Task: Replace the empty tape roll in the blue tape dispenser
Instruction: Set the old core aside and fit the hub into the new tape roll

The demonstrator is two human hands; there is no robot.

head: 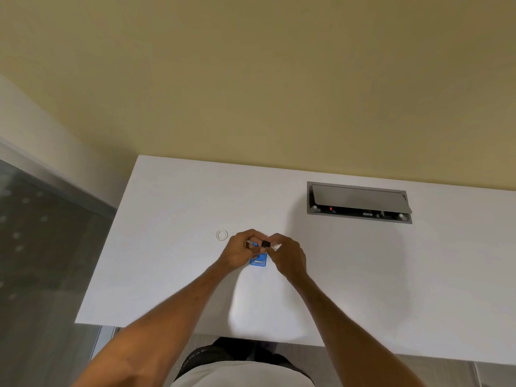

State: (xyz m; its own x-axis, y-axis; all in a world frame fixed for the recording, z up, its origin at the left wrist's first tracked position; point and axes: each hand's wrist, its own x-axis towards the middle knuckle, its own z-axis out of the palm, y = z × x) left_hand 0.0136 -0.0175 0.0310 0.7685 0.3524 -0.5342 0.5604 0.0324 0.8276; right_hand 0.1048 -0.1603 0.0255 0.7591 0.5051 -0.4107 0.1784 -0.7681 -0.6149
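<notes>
The small blue tape dispenser [258, 260] sits on the white table [173, 275], mostly covered by my hands. My left hand [240, 251] curls around the dispenser's left and far side. My right hand [284, 255] pinches a small black piece [266, 243] just above the dispenser, and a bit of white shows behind its fingers. Whether the black piece is seated in the dispenser or lifted free of it, I cannot tell. A clear empty tape ring [222, 235] lies flat on the table, just left of my left hand and apart from it.
A grey recessed cable box [358, 203] with its lid tilted open is set into the table at the back right. A beige wall rises directly behind the table. The table's left edge drops off to a dark floor [36, 261].
</notes>
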